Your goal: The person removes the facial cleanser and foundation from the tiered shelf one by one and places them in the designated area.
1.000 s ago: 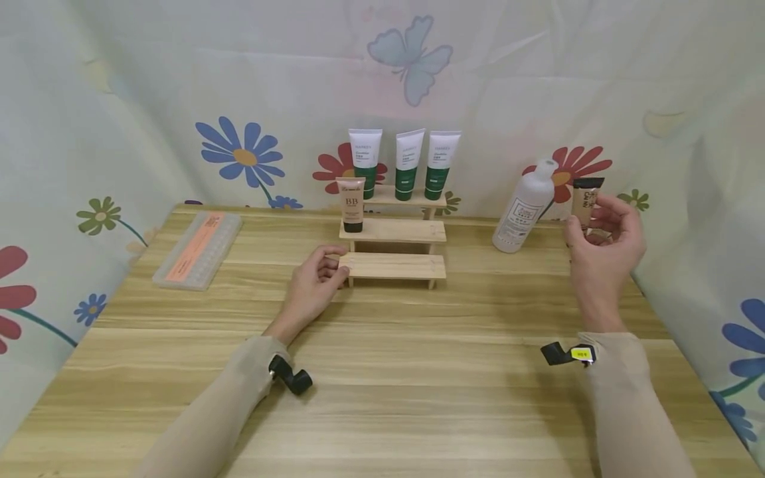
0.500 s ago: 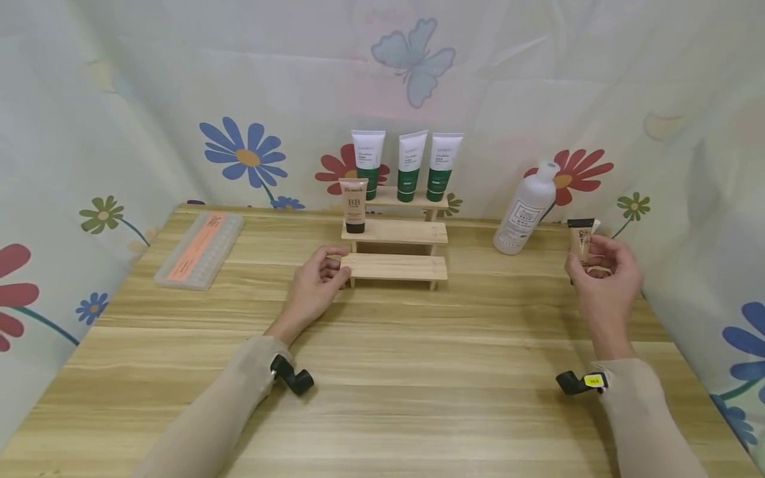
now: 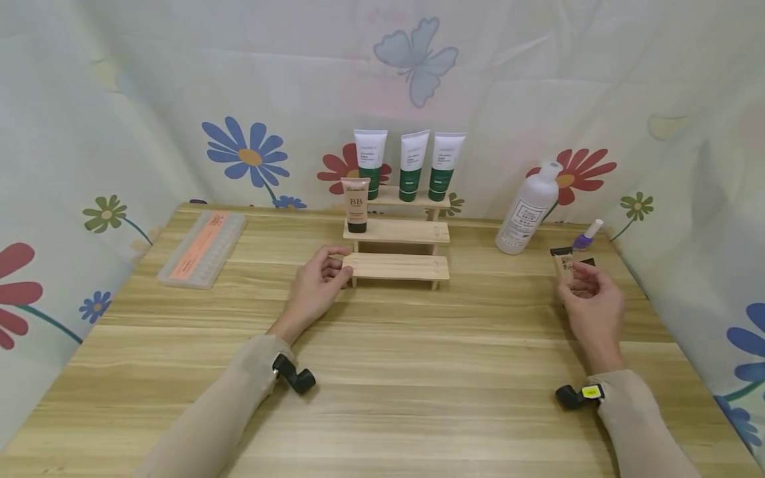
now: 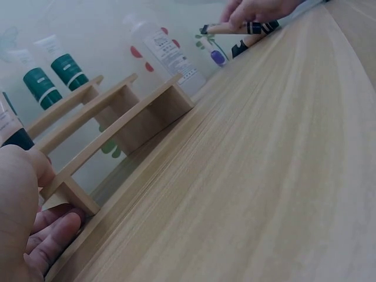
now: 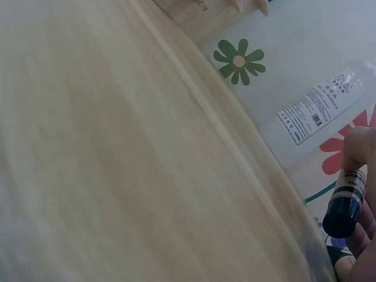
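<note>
From afar, I see the left hand pinching the left end of the wooden stand and, well apart from it, the right hand gripping a tan tube toward the right side of the desk, near the small purple bottle.

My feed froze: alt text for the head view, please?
The right grip holds a small beige tube; the left grip holds the left end of a stepped wooden stand. Three white-and-green tubes stand on its top step, a BB tube on the middle one; a white bottle stands to the right.
</note>
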Available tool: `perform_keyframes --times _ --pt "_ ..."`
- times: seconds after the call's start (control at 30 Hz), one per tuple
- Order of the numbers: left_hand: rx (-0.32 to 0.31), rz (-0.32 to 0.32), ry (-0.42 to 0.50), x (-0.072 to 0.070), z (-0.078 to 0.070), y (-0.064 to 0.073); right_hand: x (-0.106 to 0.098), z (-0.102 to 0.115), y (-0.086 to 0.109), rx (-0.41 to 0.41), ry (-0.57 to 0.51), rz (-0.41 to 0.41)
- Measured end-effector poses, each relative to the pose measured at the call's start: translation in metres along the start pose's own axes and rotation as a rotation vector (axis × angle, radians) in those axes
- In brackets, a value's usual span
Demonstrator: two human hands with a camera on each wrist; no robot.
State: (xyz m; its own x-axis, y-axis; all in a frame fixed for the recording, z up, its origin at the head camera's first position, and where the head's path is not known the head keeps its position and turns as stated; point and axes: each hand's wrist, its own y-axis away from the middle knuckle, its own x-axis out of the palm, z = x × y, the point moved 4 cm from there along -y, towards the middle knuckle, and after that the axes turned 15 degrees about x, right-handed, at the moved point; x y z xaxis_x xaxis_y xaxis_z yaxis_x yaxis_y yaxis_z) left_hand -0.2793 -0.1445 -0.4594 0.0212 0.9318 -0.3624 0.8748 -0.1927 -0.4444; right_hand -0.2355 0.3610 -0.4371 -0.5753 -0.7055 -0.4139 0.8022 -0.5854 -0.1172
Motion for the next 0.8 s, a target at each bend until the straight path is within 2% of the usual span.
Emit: perform_keyframes --times 0.33,0.8 --pt "0.003 -0.003 -0.004 0.001 0.003 -0.001 0.004 -0.010 0.000 -0.018 0.038 0.053" --pt "0.013 -0.007 -0.006 0.001 0.004 -0.001 0.006 -0.014 -0.001 -0.041 0.125 0.078"
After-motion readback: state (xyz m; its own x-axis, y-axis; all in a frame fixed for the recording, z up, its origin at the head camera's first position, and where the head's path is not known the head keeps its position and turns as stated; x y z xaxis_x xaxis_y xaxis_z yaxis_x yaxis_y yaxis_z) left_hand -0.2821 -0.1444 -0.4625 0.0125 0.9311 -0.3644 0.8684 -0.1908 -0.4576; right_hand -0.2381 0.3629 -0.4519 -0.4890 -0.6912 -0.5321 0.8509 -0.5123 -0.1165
